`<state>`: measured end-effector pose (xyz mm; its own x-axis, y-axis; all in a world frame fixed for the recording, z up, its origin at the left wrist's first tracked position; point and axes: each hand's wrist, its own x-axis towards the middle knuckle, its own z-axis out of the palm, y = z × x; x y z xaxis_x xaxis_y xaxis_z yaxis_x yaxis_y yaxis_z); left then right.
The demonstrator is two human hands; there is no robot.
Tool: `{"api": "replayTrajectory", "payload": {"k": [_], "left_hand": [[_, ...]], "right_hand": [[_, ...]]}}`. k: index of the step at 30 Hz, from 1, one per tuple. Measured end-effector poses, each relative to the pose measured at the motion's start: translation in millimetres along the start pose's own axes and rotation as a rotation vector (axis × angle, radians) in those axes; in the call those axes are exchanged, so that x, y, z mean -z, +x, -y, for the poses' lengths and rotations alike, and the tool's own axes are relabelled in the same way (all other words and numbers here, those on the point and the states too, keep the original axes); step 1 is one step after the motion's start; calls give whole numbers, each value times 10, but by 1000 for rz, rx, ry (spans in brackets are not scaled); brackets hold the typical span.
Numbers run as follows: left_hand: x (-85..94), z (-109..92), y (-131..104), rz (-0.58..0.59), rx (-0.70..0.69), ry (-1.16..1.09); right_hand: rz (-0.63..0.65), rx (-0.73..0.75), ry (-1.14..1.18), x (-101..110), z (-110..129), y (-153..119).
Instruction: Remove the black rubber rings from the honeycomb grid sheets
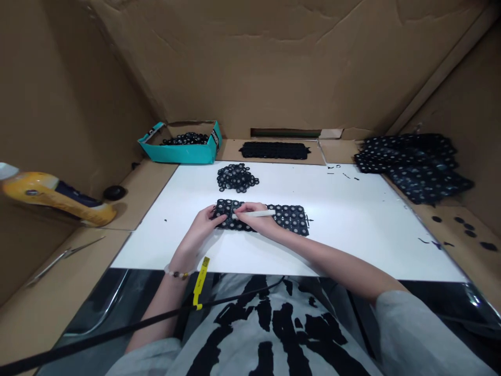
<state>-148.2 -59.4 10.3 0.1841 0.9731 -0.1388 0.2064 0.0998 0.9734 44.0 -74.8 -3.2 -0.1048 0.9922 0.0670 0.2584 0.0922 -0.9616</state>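
A black sheet of joined round pieces with pale centres (291, 219) lies flat on the white board (344, 235). My left hand (205, 222) pinches its left end, thumb on top and fingers curled at the edge. In my right hand (256, 216) is a slim white pen-like tool (262, 213), gripped as one holds a pen. Its tip points left and down at the sheet, close to my left thumb; whether it touches cannot be made out. Just beyond the sheet sits a heap of loose black rings (237, 177).
A turquoise box (180, 154) holds more black rings at the back left. Behind the board lies another black strip (274, 150). Dotted black sheets (415, 162) are piled at right. Tweezers (64, 256) and a yellow bottle (58, 196) lie left. Cardboard walls (250, 68) enclose the workspace.
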Motion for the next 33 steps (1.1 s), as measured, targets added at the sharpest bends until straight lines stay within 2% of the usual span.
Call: {"api": "replayTrajectory", "payload": {"k": [7, 10, 14, 19, 21, 25, 28, 33], "left_hand": [[71, -15, -5, 209, 21, -22], [104, -11, -15, 152, -31, 95], [150, -45, -72, 62, -171, 415], [166, -107, -144, 47, -137, 646], [143, -111, -143, 88, -137, 630], [89, -106, -120, 178, -85, 377], [83, -105, -116, 185, -44, 277], [95, -75, -123, 170, -64, 281]], "right_hand": [[35, 108, -160, -52, -8, -27], [38, 109, -170, -50, -12, -20], [39, 56, -96, -20, 28, -29], [40, 4, -45, 19, 113, -72], [30, 8, -55, 24, 125, -90], [38, 12, -50, 7, 93, -94], [60, -21, -32, -12, 56, -77], [91, -50, -68, -16, 65, -66]]}}
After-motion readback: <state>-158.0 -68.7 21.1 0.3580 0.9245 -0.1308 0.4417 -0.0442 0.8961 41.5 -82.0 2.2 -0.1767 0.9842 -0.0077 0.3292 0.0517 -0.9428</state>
